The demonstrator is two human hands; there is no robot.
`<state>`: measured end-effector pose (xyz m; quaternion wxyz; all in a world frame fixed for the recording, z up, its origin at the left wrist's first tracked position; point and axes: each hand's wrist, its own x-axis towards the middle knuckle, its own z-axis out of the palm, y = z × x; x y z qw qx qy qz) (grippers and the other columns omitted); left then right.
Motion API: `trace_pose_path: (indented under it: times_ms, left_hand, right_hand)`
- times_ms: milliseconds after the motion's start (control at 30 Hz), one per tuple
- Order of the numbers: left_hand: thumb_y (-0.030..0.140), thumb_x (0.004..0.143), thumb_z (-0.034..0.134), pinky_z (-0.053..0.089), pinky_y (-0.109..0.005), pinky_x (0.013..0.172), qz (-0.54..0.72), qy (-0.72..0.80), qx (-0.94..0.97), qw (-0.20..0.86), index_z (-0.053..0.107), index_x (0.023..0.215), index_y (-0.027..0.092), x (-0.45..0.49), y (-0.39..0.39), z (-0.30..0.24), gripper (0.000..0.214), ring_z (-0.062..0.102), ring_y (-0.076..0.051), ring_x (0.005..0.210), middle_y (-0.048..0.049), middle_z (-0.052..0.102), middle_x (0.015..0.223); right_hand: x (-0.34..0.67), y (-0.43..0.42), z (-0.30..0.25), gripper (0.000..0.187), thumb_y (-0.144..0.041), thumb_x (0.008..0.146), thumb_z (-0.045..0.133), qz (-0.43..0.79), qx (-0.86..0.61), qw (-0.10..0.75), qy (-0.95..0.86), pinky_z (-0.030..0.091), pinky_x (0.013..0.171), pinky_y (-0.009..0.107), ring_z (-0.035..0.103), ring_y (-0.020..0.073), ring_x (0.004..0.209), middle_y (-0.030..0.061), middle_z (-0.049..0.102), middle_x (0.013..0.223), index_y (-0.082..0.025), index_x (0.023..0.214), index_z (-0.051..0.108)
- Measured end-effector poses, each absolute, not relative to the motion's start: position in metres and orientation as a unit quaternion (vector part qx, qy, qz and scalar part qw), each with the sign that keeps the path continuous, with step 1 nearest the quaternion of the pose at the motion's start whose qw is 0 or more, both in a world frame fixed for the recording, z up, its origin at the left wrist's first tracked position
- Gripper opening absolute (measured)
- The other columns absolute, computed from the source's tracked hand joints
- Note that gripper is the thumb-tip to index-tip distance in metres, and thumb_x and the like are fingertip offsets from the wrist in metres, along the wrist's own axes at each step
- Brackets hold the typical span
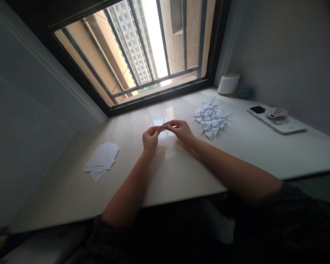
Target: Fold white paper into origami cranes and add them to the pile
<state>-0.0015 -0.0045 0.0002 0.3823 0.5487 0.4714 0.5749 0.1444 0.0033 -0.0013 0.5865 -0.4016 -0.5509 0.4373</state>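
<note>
Above the middle of the white tabletop point(165, 179), my left hand point(150, 139) and my right hand point(180, 129) meet at their fingertips. Both are closed in a pinch on one small piece of folded white paper point(162, 127), mostly covered by the fingers. To the right of my right hand lies a heap of folded white paper cranes point(211, 119), with pointed tips sticking out. A loose stack of white paper sheets point(102, 158) rests on the left of the table, some of them fanned out.
A white tablet-like device point(288, 126) lies at the right with a phone stand or trinket point(276, 112) on it. Behind it are a white rounded container point(228, 84) and a small dark blue case point(244, 93). The barred window point(143, 47) borders the table's far edge.
</note>
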Motion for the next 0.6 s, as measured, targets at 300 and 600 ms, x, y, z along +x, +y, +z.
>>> trace_pose_path:
  times_ms: [300,600]
  left_hand:
    - [0.050,0.065,0.076,0.049,-0.030,0.074,0.469,0.457,0.620,0.432,0.074,0.082,0.018,-0.0022,-0.0066,0.0008,0.037,0.066,-0.019,0.078,-0.0068,0.073,0.083]
    - [0.054,0.066,0.073,0.045,-0.028,0.065,0.484,0.489,0.567,0.453,0.074,0.084,0.019,-0.0021,-0.0066,-0.0013,0.039,0.068,-0.022,0.083,-0.0089,0.074,0.085]
  right_hand:
    - [0.1519,0.0071,-0.0033,0.038,-0.044,0.063,0.077,0.405,-0.413,0.619,-0.531,0.050,0.067,0.030,0.064,0.0171,0.071,0.0048,0.073,0.078,-0.019,0.092,0.075]
    - [0.1510,0.0070,-0.0010,0.030,-0.048,0.074,0.067,0.396,-0.408,0.632,-0.527,0.052,0.074,0.031,0.067,0.0179,0.077,0.0043,0.074,0.081,-0.021,0.086,0.074]
